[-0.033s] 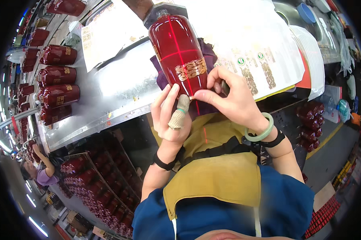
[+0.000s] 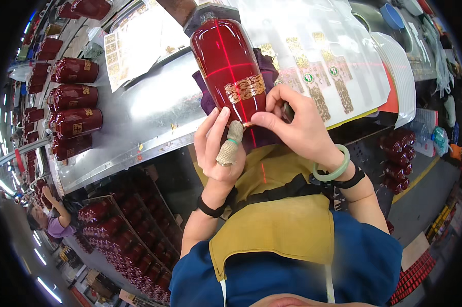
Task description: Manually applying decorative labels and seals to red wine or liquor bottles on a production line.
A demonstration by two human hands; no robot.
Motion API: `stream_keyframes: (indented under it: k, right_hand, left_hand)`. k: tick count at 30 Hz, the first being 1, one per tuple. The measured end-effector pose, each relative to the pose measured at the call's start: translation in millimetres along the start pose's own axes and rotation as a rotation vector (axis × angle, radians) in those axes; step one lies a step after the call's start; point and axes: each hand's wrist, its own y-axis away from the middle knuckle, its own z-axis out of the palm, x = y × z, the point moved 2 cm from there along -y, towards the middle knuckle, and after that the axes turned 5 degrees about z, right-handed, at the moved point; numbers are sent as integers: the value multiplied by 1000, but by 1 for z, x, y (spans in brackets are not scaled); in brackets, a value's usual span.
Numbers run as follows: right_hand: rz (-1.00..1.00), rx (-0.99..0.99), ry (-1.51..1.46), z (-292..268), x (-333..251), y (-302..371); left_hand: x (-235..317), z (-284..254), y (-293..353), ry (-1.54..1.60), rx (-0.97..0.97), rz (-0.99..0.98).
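A dark red glass bottle [image 2: 226, 56] with a gold patterned band [image 2: 245, 89] lies on a purple cloth [image 2: 266, 60], base toward me. Red laser lines cross on it. My left hand [image 2: 215, 148] is closed on the bottle's base, two fingers along its left edge. A digit in a beige knitted sleeve [image 2: 231, 143], with a green band round it, presses at the base. My right hand [image 2: 295, 120] is curled, its thumb at the right of the base rim. Something dark shows between its bent fingers, too covered to name.
A dark metal holder [image 2: 210, 13] stands at the bottle's neck. Right of it, gold and green decals lie on a white sheet [image 2: 364, 77]. More decal paper [image 2: 133, 51] and several red bottles [image 2: 75, 97] are left. A person [image 2: 57, 225] works far left, near bottle racks [image 2: 123, 230].
My right thumb has shifted slightly right along the base rim. My left hand and the bottle stay nearly where they were. The decals on the sheets now show more clearly.
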Motion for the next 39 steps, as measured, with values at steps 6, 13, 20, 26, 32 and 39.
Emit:
stream_keyframes:
  k: [6,13,20,26,32,39]
  right_hand:
    - [59,3,-35,3,0,3]
    - [46,18,9,3,0,3]
    - [49,12,48,4,0,3]
    - [61,31,-32,3,1,2]
    - [19,40,1,4,3,2]
    - [85,-44,-70,-4,6,4]
  left_hand:
    - [1,1,0,9,-9,7]
    - [1,0,1,12,-17,0]
    - [1,2,3,17,-8,-7]
    - [1,1,2,9,-16,-5]
    - [1,1,3,4,-19,1]
    - [5,4,-1,-82,-31,81]
